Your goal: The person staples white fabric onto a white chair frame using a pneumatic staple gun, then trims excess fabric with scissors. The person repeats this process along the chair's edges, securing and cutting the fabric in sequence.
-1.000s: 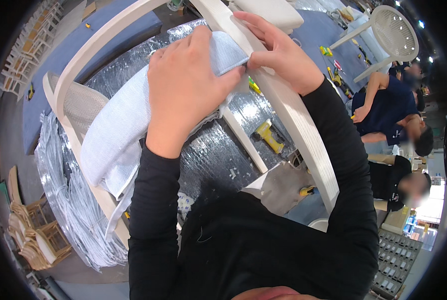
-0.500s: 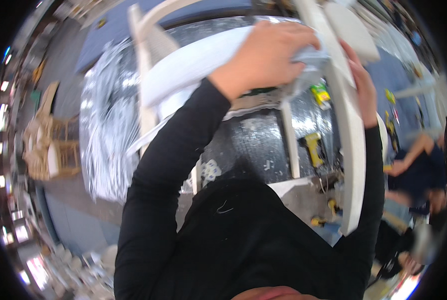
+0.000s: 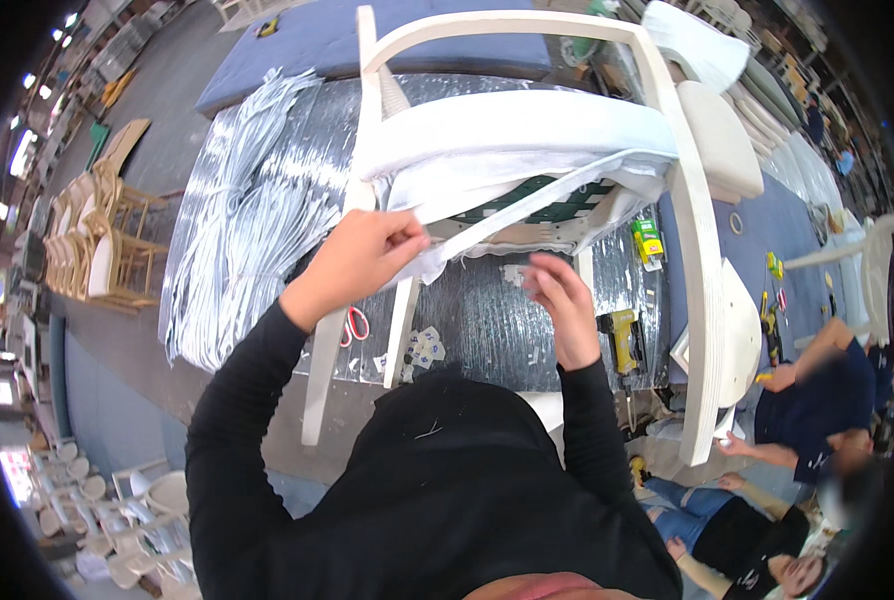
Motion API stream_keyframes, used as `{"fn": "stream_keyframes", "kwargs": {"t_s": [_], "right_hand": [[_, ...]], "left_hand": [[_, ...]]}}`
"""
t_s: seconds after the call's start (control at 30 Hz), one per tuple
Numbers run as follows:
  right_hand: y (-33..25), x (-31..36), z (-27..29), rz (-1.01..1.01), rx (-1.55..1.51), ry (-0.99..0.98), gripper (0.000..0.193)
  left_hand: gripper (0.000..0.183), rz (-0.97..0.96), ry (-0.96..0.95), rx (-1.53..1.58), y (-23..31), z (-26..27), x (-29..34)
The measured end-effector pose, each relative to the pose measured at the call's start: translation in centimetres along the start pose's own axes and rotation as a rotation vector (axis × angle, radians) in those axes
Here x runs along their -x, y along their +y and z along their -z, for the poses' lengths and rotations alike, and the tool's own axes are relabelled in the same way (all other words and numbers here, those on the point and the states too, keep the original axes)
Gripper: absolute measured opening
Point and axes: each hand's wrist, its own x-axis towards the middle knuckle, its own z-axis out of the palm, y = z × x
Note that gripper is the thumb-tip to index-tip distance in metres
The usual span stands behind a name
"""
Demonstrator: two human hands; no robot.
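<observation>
A cream wooden chair frame (image 3: 702,300) with a white padded seat (image 3: 527,125) lies tipped on the table, legs toward me. Below the seat edge, loose white cloth (image 3: 447,190) surrounds an opening that shows dark green webbing (image 3: 537,205). A pale fabric strip (image 3: 527,208) slants from the seat's right corner down to my left hand (image 3: 359,262). That hand is closed, its fingertips pinched at the strip's lower end. My right hand (image 3: 564,310) is raised in front of the opening, slightly blurred, fingers apart and holding nothing.
A bundle of pale strips (image 3: 252,220) lies on the plastic-wrapped table (image 3: 477,310) at left. Red-handled scissors (image 3: 357,325), a yellow power tool (image 3: 624,340) and a green-yellow packet (image 3: 648,243) lie nearby. Two people (image 3: 817,410) are at right; stacked chairs (image 3: 107,235) stand at left.
My left hand has left the seat's right corner and moved left and nearer to the strip. My right hand has come off the right chair leg to the middle. More of the chair shows.
</observation>
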Motion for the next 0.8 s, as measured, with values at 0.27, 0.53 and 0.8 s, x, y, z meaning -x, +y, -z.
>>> {"fn": "stream_keyframes", "kwargs": {"t_s": [0.27, 0.53, 0.8], "right_hand": [[-3.1, -5.7, -8.4, 0.195, -0.171, 0.256, 0.034], [4.3, 1.8, -14.9, 0.314, 0.135, 0.104, 0.029], [4.0, 6.0, -16.5, 0.172, 0.514, -0.437, 0.037]], "left_hand": [[0.016, 0.063, -0.168, 0.081, 1.5, 0.6, 3.7], [0.016, -0.423, 0.051, -0.001, 3.0, -2.0, -0.2], [0.024, -0.309, 0.028, -0.084, 3.4, -5.1, -3.9]]}}
